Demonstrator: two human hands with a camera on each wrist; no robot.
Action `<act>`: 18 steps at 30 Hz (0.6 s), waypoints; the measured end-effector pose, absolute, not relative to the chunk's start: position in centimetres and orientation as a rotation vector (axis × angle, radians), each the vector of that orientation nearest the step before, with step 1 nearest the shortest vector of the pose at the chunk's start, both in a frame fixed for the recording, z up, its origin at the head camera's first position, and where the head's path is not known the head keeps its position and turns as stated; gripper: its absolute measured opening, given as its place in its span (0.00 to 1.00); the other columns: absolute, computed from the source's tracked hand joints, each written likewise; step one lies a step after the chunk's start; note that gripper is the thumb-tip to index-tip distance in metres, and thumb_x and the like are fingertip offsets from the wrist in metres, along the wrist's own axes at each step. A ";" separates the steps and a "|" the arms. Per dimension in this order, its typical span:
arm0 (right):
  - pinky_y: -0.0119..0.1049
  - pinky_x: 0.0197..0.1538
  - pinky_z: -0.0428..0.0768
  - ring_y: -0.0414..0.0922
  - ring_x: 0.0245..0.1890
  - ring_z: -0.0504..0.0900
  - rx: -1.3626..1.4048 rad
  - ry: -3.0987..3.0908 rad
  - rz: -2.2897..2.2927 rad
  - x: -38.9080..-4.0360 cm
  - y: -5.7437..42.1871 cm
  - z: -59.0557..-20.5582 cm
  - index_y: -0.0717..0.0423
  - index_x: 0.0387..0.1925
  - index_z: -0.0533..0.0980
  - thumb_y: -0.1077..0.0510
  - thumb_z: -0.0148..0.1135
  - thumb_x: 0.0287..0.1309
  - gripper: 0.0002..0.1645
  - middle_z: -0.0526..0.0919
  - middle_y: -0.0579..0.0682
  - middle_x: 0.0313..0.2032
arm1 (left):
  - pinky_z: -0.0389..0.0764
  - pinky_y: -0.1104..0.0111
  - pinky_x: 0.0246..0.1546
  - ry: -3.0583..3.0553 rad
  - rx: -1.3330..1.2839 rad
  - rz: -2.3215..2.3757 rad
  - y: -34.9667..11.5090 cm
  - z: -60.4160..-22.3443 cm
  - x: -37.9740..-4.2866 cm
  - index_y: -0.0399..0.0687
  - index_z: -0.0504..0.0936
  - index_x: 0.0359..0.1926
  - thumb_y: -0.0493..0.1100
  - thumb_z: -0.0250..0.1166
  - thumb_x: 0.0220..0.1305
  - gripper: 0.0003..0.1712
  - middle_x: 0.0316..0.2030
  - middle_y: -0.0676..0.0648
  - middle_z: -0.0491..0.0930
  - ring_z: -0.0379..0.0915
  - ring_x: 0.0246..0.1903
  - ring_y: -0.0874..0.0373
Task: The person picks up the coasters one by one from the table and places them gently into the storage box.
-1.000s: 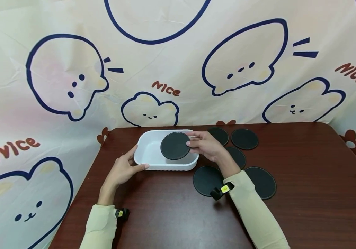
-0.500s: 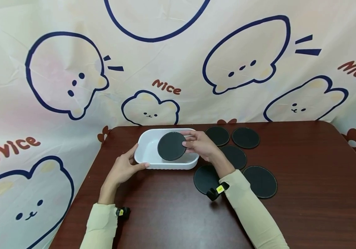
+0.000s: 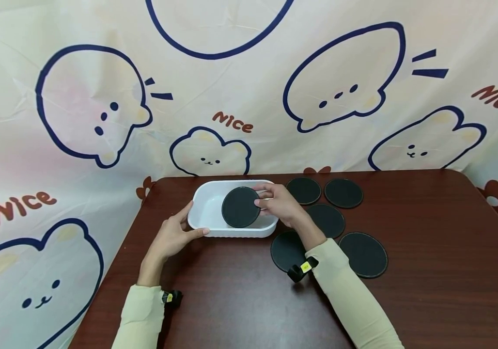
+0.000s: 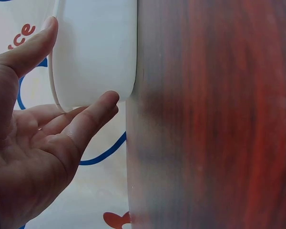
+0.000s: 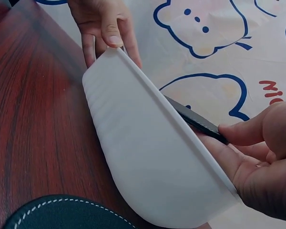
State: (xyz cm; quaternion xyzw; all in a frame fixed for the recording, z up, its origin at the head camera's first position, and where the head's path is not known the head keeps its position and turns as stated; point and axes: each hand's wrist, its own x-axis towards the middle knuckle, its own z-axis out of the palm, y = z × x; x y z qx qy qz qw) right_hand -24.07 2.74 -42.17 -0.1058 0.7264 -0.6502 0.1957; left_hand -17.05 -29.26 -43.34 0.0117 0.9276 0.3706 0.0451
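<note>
My right hand [image 3: 278, 203] pinches a round black coaster [image 3: 240, 207] by its right edge, thumb on top. The coaster is over the inside of a white oblong tray [image 3: 205, 206]; whether it touches the bottom cannot be told. In the right wrist view the coaster [image 5: 195, 117] shows edge-on at rim height, partly hidden by the tray wall [image 5: 143, 143]. At the tray's left end my left hand [image 3: 171, 236] holds on, thumb at the front rim and fingers around the side. The left wrist view shows those fingertips [image 4: 107, 99] against the tray's outer wall.
Several more black coasters lie flat right of the tray, including one at the back [image 3: 343, 193] and one nearer the front [image 3: 364, 255]. The right forearm passes over this group. A cartoon-print cloth [image 3: 266, 145] hangs behind the brown table [image 3: 231, 291].
My right hand has moved a little to the left, carrying the coaster farther over the tray, and the coaster has dipped slightly. The left hand keeps its hold on the tray.
</note>
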 end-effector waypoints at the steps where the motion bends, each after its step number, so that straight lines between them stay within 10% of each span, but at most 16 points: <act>1: 0.38 0.50 0.90 0.50 0.53 0.86 -0.295 2.042 -1.815 -24.0 2.7 -42.2 0.57 0.75 0.73 0.67 0.61 0.75 0.30 0.78 0.65 0.67 | 0.80 0.46 0.67 2.833 0.033 1.132 -29.3 -43.4 -17.0 0.44 0.51 0.86 0.57 0.80 0.63 0.63 0.79 0.32 0.65 0.78 0.69 0.37; 18: 0.44 0.56 0.90 0.52 0.55 0.88 -0.354 2.239 -1.676 -23.7 2.5 -42.1 0.52 0.72 0.77 0.63 0.63 0.75 0.27 0.82 0.62 0.63 | 0.81 0.47 0.67 2.814 0.043 1.147 -29.2 -43.2 -16.9 0.45 0.50 0.87 0.56 0.79 0.64 0.63 0.80 0.32 0.64 0.79 0.69 0.39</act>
